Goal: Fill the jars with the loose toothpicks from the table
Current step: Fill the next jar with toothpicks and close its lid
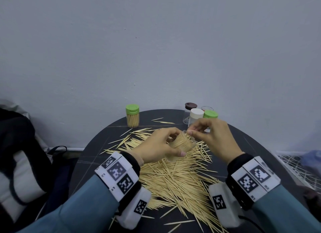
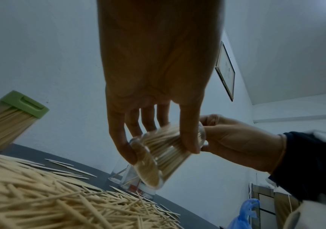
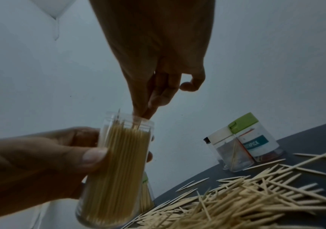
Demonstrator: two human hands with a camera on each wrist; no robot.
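Six jars were in view: one open jar (image 1: 180, 143) held up, one green-lidded full jar (image 1: 132, 115) far left, four clustered far right (image 1: 196, 115). Loose toothpicks (image 1: 175, 179) were too many to count.

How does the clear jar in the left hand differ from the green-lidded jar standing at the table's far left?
The clear open-topped jar is lidless, tilted and gripped off the table by the left hand, with the right hand pinching toothpicks at its mouth. The green-lidded clear jar is capped, upright and untouched on the dark round table. Both look packed with toothpicks.
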